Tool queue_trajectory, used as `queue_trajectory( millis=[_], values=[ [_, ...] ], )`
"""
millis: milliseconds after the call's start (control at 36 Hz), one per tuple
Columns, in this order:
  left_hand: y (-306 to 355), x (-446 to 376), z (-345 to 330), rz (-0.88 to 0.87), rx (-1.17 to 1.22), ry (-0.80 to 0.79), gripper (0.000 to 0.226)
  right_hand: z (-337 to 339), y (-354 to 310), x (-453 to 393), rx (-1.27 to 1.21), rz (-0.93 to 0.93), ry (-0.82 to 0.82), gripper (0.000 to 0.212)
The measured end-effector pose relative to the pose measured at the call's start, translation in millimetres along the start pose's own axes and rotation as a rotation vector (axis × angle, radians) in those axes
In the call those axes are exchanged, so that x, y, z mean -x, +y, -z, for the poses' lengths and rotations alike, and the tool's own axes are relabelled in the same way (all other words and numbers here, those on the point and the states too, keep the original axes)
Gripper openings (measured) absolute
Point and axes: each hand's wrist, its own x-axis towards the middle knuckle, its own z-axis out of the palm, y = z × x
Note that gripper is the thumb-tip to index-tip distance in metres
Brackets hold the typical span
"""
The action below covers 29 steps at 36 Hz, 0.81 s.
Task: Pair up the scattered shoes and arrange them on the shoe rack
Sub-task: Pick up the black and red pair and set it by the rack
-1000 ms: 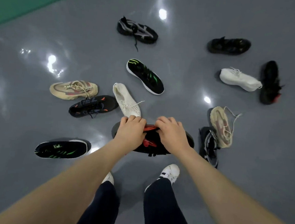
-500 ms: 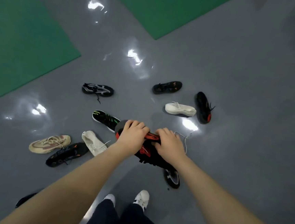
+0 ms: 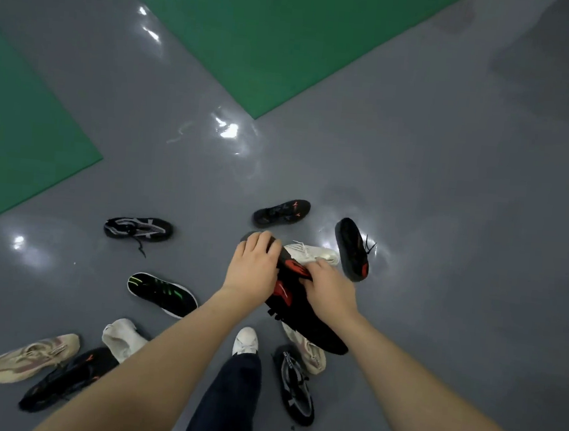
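Observation:
Both hands hold a black shoe with red accents (image 3: pixel 305 315) lifted above the floor. My left hand (image 3: pixel 254 267) grips its heel end and my right hand (image 3: pixel 330 288) grips its collar. A similar black and red shoe (image 3: pixel 352 248) lies on the floor to the right. Near it are a white shoe (image 3: pixel 314 252), partly hidden by my hands, and a black shoe with orange marks (image 3: pixel 281 212). Other shoes lie scattered: black and grey (image 3: pixel 137 228), black and green (image 3: pixel 162 294), white (image 3: pixel 121 338), beige (image 3: pixel 29 358), black and orange (image 3: pixel 69 378). No shoe rack is in view.
A beige shoe (image 3: pixel 309 353) and a black and grey shoe (image 3: pixel 295 384) lie by my feet, under the held shoe. My white sneaker (image 3: pixel 246 341) and dark trouser leg (image 3: pixel 225 402) are at the bottom centre. Green floor mats (image 3: pixel 274 42) lie beyond on the grey floor.
I have lifted the black and red shoe off the floor with both hands. The view has tilted up and forward, so the scattered shoes now sit lower in the frame.

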Motion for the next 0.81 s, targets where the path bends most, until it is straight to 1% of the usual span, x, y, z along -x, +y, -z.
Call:
queue_trajectory(
  millis=[139,250,333,472,639,806],
  values=[
    [-0.1,-55.7,2.8,0.104,0.060,-0.056,0.059,20.9,21.3,-53.1,0.022,-0.044,-0.014,0.028],
    [8.5,-95.9,0.6,0.145,0.109,-0.109,0.058,29.2,42.2,-87.0,-0.010,-0.101,-0.007,0.027],
    [18.5,-122.3,-5.2,0.145,0.114,-0.117,0.057,32.8,60.4,-103.4,-0.033,-0.115,-0.008,0.027],
    [40.0,-168.6,-26.6,0.214,0.147,-0.121,0.056,32.6,106.8,-131.1,-0.062,-0.136,-0.032,0.026],
    [87.6,-231.6,-86.4,0.256,0.172,-0.175,0.058,20.6,195.8,-171.1,-0.107,-0.183,-0.051,0.027],
    [156.6,-293.9,-141.7,0.315,0.258,-0.175,0.050,5.2,297.6,-203.2,-0.169,-0.265,-0.118,0.028]
  ],
)
